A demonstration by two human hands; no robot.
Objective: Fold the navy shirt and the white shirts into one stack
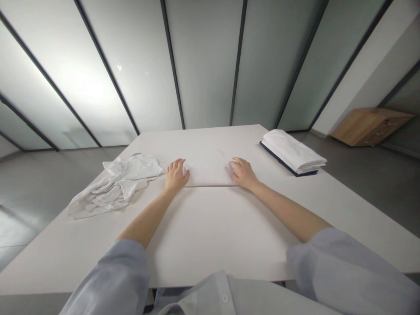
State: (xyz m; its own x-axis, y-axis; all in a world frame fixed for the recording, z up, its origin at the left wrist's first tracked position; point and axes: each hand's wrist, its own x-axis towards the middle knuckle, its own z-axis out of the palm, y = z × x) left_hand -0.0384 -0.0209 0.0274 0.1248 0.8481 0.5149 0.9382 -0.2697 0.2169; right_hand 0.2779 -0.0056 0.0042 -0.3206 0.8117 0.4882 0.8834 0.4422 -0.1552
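Observation:
A flat, folded white cloth [210,174] lies on the white table in front of me, almost the same colour as the tabletop; a thin shadow marks its near edge. At its left side is my left hand [176,176], fingers bent and thumb turned inward, with a bit of the cloth's edge between them. My right hand [243,174] mirrors this at the right side, closed around the edge there. The fingertips of both hands are partly hidden.
On the table's left lies a crumpled white garment [121,183], reaching the table edge. Folded white cloths [292,148] are stacked on a dark blue piece [282,161] at the right. Beyond the white table [213,236] stand frosted panels [206,65] and a wooden cabinet [367,127].

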